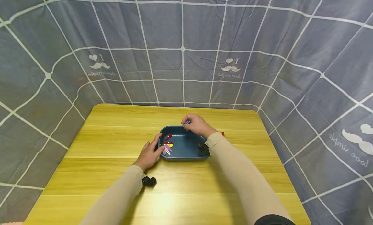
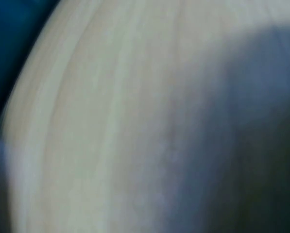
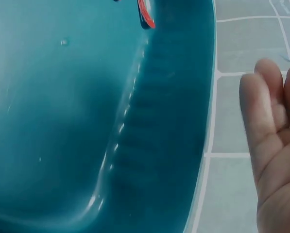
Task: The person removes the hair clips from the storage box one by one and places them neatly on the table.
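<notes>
A dark blue rectangular tray (image 1: 186, 159) sits on the table, with several snap hair clips (image 1: 167, 149) in pink, purple, white, yellow and red at its left end. One red hair clip (image 1: 168, 137) lies apart from them, farther back. My left hand (image 1: 149, 154) rests against the tray's left end, fingers fairly straight along the rim and thumb beside the clips. Over the far rim, my right hand (image 1: 197, 124) pinches a small blue hair clip (image 1: 187, 122) between thumb and fingers. In the right wrist view, that hand's fingers are partly cut off by the frame.
The wooden table (image 1: 116, 128) extends all round the tray. Behind and beside it hangs a grey curtain (image 1: 201, 66) with white grid lines. A small red object (image 1: 222, 133) shows just past the right forearm. Black wrist cameras (image 1: 149, 181) sit at both cuffs.
</notes>
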Tool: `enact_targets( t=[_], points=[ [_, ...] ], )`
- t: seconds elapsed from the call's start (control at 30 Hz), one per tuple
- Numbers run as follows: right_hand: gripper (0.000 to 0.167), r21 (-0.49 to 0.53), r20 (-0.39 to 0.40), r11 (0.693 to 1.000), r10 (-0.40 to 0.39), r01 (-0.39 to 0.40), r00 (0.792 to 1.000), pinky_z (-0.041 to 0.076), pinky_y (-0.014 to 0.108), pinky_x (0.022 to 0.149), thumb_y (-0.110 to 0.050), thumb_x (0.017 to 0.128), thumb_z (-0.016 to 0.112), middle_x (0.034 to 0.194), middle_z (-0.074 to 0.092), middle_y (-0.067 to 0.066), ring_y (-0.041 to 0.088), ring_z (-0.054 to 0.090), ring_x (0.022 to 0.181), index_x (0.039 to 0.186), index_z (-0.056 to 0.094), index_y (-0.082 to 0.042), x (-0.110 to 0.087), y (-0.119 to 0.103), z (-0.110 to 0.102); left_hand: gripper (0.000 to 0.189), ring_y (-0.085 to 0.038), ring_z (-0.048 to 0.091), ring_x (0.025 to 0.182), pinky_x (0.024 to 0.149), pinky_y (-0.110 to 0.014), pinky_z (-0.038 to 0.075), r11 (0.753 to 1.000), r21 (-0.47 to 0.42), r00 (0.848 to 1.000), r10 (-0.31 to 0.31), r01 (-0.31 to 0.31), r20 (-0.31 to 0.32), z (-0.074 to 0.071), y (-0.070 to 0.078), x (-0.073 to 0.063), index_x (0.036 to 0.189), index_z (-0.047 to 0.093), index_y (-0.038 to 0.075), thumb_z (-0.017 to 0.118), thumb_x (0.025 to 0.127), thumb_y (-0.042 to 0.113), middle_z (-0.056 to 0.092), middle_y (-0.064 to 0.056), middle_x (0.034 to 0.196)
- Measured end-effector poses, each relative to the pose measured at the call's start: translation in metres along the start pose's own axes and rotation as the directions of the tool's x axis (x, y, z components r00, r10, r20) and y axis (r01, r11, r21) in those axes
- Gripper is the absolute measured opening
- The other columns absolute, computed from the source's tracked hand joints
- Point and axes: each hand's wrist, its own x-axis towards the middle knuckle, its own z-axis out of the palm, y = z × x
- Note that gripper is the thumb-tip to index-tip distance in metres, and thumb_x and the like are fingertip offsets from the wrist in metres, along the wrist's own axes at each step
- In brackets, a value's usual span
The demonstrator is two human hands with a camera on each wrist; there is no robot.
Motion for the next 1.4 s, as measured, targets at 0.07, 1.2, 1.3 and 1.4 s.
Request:
enact_targets(
  t=[0.07,1.2,1.3,1.4],
  points=[
    [0.025,-0.041,-0.001,0.999,-0.004,0.004,1.0,0.059,0.033,0.082,-0.014,0.099,0.065,0.113,0.075,0.011,0.021,0.069,0.092,0.119,0.075,-0.001,-0.003,0.0,-0.004,0.067,-0.045,0.052,0.144,0.134,-0.056,0.005,1.0,0.004,1.0,0.001,-0.001,-0.001,0.0,-0.001,0.0,0.168,0.023,0.031,0.052,0.109,0.045,0.047,-0.018,0.163],
    [0.039,-0.021,-0.182,0.981,0.185,-0.192,0.966,0.059,0.051,0.096,-0.012,0.107,0.058,0.127,0.064,0.018,0.042,0.067,0.117,0.146,0.06,-0.008,-0.059,0.073,-0.097,0.067,-0.05,0.049,0.145,0.133,-0.062,0.004,1.0,0.009,1.0,-0.013,0.013,0.014,-0.001,0.001,-0.001,0.169,0.018,0.035,0.049,0.111,0.046,0.046,-0.02,0.162],
    [0.04,-0.062,-0.201,0.973,0.204,-0.221,0.958,0.058,0.042,0.082,-0.013,0.107,0.058,0.129,0.065,0.018,0.041,0.067,0.113,0.147,0.06,-0.009,-0.066,0.09,-0.104,0.067,-0.05,0.048,0.146,0.133,-0.061,0.004,1.0,0.006,1.0,-0.016,0.016,0.015,-0.001,0.001,-0.001,0.169,0.019,0.035,0.049,0.111,0.047,0.046,-0.02,0.162],
    [0.041,-0.094,-0.216,0.965,0.219,-0.243,0.952,0.052,0.033,0.071,-0.012,0.107,0.057,0.126,0.066,0.019,0.035,0.069,0.104,0.147,0.06,-0.005,-0.072,0.105,-0.108,0.067,-0.05,0.049,0.145,0.133,-0.061,0.003,1.0,0.006,1.0,-0.014,0.013,0.017,-0.001,0.001,0.0,0.169,0.019,0.034,0.049,0.111,0.046,0.046,-0.02,0.162]
  ],
)
